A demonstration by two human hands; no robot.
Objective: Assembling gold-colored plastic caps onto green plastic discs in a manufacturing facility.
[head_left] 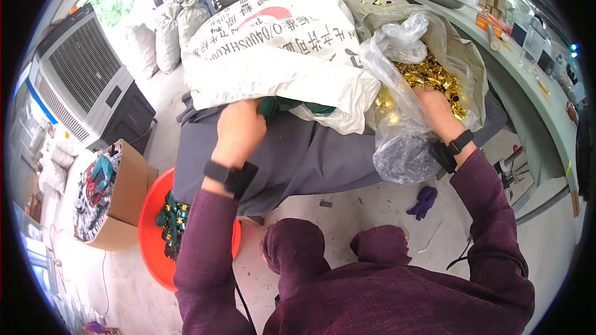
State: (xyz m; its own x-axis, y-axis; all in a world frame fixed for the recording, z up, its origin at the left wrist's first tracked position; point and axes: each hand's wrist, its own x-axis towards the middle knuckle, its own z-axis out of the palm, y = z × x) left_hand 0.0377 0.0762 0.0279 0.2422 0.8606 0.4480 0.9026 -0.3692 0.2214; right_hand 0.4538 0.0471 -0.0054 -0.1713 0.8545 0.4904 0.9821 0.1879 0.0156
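My left hand (239, 129) reaches to the near edge of a white woven sack (279, 77) with printing on it. Its fingers go out of sight beside dark green pieces (268, 107) that show from under the sack's edge. My right hand (436, 110) dips into a heap of shiny gold pieces (444, 84) inside an opened sack. The fingers there are curled at the gold pieces; what lies between them is too small to make out. Crumpled clear plastic (403, 155) hangs next to the right hand. Both wrists wear black bands.
Dark grey cloth (292, 155) drapes the work surface. At the lower left stand an orange-red tub (152, 242) holding green and gold pieces and a cardboard box (127, 198) of fabric. An air cooler (81, 68) is farther left. A purple glove (423, 202) lies on the floor; a long table (534, 80) curves along the right.
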